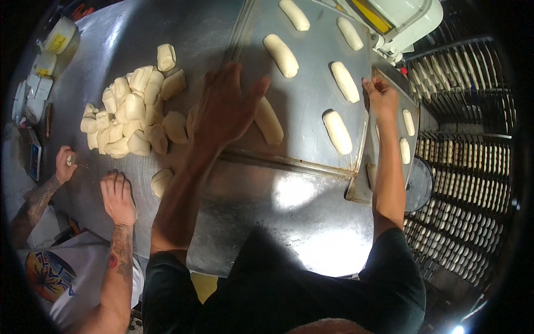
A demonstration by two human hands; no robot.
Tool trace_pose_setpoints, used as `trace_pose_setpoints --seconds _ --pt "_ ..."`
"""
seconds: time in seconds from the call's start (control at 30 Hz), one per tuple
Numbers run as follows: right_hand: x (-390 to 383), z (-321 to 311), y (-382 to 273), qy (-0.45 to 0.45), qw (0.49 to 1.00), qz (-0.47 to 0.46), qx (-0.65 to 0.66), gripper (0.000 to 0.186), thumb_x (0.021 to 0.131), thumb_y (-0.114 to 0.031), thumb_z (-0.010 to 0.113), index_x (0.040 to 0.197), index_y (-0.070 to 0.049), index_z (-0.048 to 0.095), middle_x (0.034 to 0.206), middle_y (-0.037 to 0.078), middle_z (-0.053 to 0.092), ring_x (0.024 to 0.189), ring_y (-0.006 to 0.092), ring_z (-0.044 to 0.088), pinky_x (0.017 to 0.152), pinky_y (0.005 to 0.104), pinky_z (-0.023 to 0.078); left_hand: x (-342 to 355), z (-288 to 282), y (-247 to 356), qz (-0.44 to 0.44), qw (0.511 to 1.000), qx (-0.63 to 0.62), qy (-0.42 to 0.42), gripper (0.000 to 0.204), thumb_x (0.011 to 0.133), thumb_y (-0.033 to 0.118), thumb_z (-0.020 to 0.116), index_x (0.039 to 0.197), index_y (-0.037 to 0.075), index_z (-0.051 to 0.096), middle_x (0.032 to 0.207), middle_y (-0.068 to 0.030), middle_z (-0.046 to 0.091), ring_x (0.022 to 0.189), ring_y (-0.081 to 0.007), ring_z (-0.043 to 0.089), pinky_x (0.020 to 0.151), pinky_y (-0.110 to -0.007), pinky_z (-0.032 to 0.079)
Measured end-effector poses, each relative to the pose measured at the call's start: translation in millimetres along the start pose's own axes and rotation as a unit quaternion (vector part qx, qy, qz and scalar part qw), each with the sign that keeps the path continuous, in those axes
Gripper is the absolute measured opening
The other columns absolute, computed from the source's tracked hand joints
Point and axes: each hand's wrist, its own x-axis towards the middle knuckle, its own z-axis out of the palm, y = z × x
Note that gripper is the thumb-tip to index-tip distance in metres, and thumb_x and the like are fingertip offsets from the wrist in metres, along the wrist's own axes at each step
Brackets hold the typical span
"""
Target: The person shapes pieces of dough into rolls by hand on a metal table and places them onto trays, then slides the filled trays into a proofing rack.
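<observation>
My left hand is open, thumb and fingers apart, over the left edge of a metal baking tray. A dough roll lies just beside it, partly covered by the hand. Several other pale dough rolls are spaced across the tray. At the tray's right rim, my right hand has its fingers curled together; what they grip, if anything, is hidden. A second tray with smaller-looking rolls lies beneath and beyond my right forearm. Left of my left hand is a heap of cut dough pieces.
A co-worker's hands are at the table's left side, one holding something small and pale. A single dough piece sits by my left forearm. Containers line the far left. A white machine stands far right, above racks of loaves.
</observation>
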Motion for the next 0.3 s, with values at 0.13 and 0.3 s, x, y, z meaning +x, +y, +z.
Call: trace_pose_setpoints --seconds 0.13,0.3 --pt "-11.2 -8.0 8.3 -0.069 0.987 0.121 0.079 0.023 0.092 -0.024 0.081 0.086 -0.005 0.071 0.078 0.002 0.068 0.066 0.0115 0.058 0.062 0.0271 0.047 0.4 2.3 4.1 -0.016 0.999 -0.02 -0.041 0.085 0.099 0.063 0.054 0.139 -0.012 0.053 0.141 -0.0303 0.056 0.134 -0.0427 0.052 0.117 -0.049 0.039" --pt "-29.4 -32.8 2.8 -0.109 0.893 0.23 0.372 0.032 0.093 -0.023 0.079 0.113 0.0 0.072 0.094 0.011 0.074 0.079 0.0132 0.067 0.073 0.0268 0.054 1.4 10.5 2.0 0.023 0.996 -0.031 -0.079 0.1 0.094 0.073 0.055 0.145 -0.013 0.048 0.151 -0.0305 0.05 0.141 -0.0413 0.047 0.121 -0.048 0.036"
